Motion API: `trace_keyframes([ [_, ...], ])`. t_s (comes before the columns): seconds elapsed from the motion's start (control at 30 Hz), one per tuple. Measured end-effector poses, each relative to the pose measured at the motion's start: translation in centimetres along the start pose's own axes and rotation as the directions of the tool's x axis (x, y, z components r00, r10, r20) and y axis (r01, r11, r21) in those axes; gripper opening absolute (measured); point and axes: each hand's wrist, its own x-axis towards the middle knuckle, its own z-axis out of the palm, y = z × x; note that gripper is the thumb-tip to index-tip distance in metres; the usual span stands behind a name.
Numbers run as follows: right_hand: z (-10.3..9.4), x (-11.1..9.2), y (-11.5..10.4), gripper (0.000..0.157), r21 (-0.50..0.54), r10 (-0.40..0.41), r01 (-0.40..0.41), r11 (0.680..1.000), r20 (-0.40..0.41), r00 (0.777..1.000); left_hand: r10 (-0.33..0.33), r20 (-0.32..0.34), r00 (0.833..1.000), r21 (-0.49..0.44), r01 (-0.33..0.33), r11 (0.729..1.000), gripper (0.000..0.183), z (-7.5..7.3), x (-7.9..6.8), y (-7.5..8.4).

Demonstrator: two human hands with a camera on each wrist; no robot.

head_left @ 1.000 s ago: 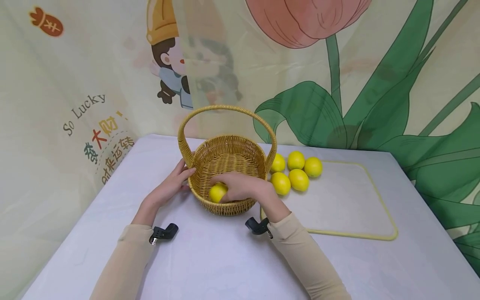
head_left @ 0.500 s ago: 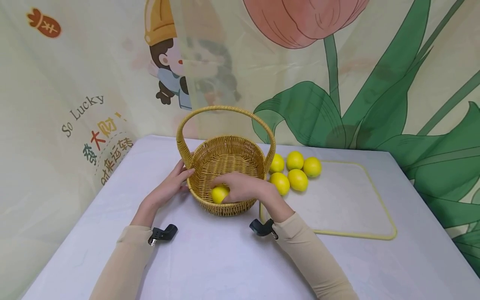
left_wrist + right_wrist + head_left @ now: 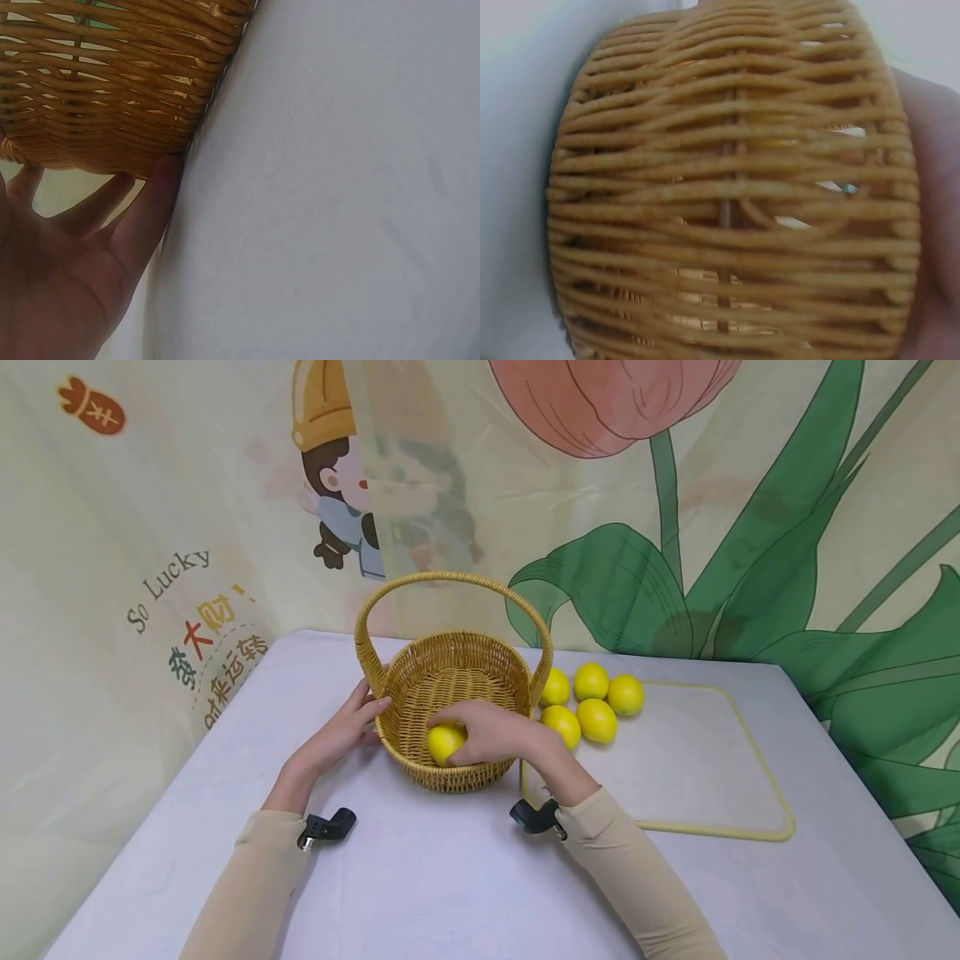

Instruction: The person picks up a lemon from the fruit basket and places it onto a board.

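A round wicker basket [image 3: 450,781] with a tall arched handle stands on the white table. My left hand [image 3: 337,731] rests against its left side, the thumb at the rim. In the left wrist view, the straight fingers of the left hand [image 3: 67,277] touch the woven wall low down. Over the near rim reaches my right hand [image 3: 487,732], holding a yellow lemon [image 3: 446,742] inside the basket between thumb and fingers. Whether that lemon touches the basket floor, I cannot tell. The right wrist view shows mostly the basket's outer weave [image 3: 727,187], which hides the lemon.
Several lemons [image 3: 597,721] sit grouped right of the basket, on and beside the left part of a white board [image 3: 697,768] with a yellow edge. A printed cloth [image 3: 465,460] hangs behind the table [image 3: 420,893].
Inside the basket, my right hand has shifted slightly right with the lemon, and its forearm has moved right too. The left hand stays against the basket.
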Motion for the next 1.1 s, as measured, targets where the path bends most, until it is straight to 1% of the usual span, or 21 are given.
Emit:
trace_keyframes([
  [0.23,-0.8,-1.3,0.5,0.057,0.029,0.021,-0.019,0.999,-0.077,0.997,0.000,0.004,1.000,-0.004,0.000,1.000,0.068,0.0,0.1,-0.1],
  [0.47,-1.4,-2.6,0.9,0.060,0.069,0.049,-0.040,0.997,-0.132,0.990,0.000,0.003,1.000,-0.002,0.000,1.000,0.068,0.1,0.0,0.2],
  [0.67,-2.1,-3.5,1.1,0.060,0.107,0.048,-0.028,0.994,-0.188,0.981,0.008,0.005,1.000,0.001,-0.008,1.000,0.067,0.0,-0.1,0.3],
  [0.93,-3.0,-5.0,1.3,0.060,0.124,0.070,-0.044,0.991,-0.218,0.973,0.000,0.003,1.000,-0.001,0.000,1.000,0.066,0.1,0.0,0.5],
  [1.1,-3.6,-6.2,1.3,0.060,0.147,0.096,-0.063,0.987,-0.226,0.969,-0.002,0.016,1.000,-0.001,0.002,1.000,0.066,0.0,0.0,0.4],
])
